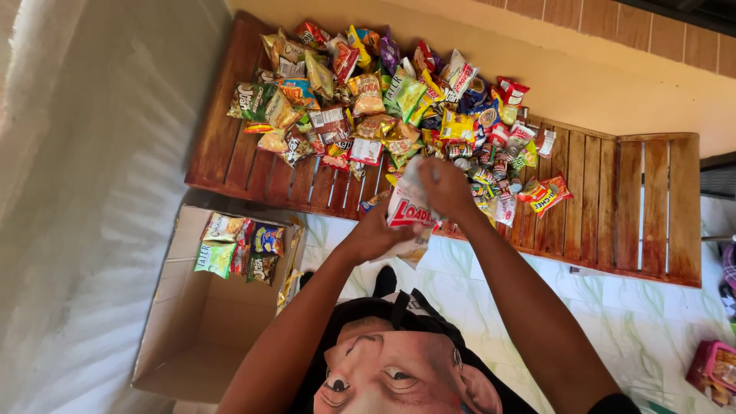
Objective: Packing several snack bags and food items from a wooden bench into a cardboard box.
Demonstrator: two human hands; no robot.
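Below, two hands, left hand point(373, 236) and right hand point(445, 188), grip one white-red snack packet point(406, 211), perhaps four packets point(239, 247) in box point(201, 330).

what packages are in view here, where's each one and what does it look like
White and red snack packet: held between left hand and right hand.
Heap of bright foil snack bags: on the slatted wooden bench.
Green, orange and blue packets: upright inside the open cardboard box.
Orange-red packet: alone, right of heap.
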